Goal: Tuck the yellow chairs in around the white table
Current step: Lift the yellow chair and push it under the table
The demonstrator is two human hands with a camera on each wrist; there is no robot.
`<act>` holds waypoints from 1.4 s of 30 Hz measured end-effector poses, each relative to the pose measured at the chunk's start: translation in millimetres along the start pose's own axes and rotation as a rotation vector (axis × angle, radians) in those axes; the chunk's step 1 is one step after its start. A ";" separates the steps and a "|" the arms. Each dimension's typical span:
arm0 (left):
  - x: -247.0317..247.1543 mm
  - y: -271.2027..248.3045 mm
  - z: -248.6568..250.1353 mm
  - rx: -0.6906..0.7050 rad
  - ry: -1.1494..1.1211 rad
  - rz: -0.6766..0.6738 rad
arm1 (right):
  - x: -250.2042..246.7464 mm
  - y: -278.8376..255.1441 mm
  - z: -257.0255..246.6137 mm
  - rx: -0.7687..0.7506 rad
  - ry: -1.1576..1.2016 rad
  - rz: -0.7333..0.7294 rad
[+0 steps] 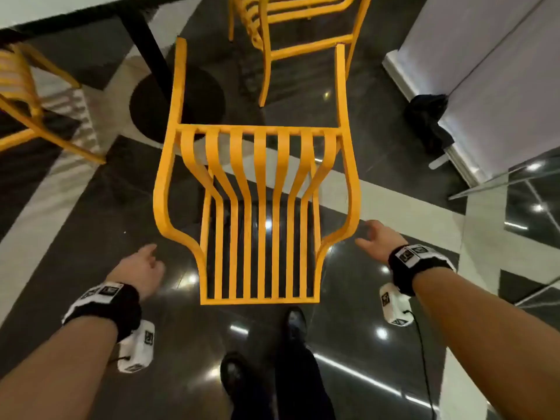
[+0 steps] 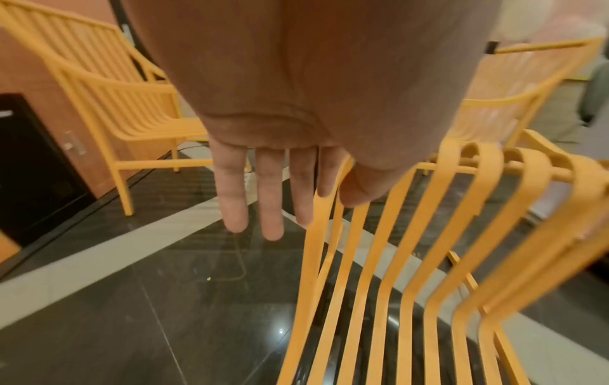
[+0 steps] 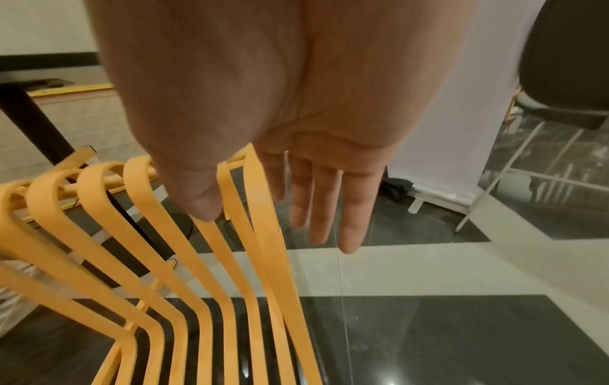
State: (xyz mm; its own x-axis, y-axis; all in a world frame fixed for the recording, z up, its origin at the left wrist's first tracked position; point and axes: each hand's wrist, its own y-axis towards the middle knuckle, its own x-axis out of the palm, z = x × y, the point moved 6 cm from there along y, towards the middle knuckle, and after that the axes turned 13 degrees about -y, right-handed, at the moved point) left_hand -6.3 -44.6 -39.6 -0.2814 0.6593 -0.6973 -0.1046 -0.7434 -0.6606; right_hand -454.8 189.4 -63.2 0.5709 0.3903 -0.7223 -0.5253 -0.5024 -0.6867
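Note:
A yellow slatted armchair (image 1: 257,189) stands right in front of me, its back toward me and its seat facing the white table (image 1: 60,7) at the top left. My left hand (image 1: 142,268) hovers open just left of the chair's back, fingers (image 2: 270,198) straight, touching nothing. My right hand (image 1: 378,237) is open just right of the back, fingers (image 3: 326,205) extended beside the outer slat (image 3: 263,234). A second yellow chair (image 1: 291,28) stands beyond, and a third (image 1: 27,98) sits at the left by the table.
The table's black post and round base (image 1: 178,101) stand just ahead of the near chair. A white panel (image 1: 500,71) with a black bag (image 1: 430,116) at its foot lies to the right, beside a glass pane (image 1: 515,207). My shoes (image 1: 272,359) are behind the chair.

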 end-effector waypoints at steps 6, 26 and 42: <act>19.3 66.5 6.0 -0.098 -0.175 0.125 | 18.3 57.7 -11.2 0.040 0.153 -0.010; 8.9 102.9 16.1 -0.087 -0.556 0.344 | 22.8 100.2 2.1 0.157 0.532 0.301; -98.5 -13.2 42.3 0.037 -0.474 0.504 | -107.5 -32.3 -40.2 0.183 0.544 0.247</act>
State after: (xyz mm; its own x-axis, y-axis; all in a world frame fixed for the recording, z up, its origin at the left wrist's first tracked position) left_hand -17.6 -104.6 49.5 -0.6896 0.1178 -0.7145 0.1184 -0.9551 -0.2718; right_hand -473.8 132.6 39.9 0.6330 -0.1936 -0.7496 -0.7550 -0.3686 -0.5424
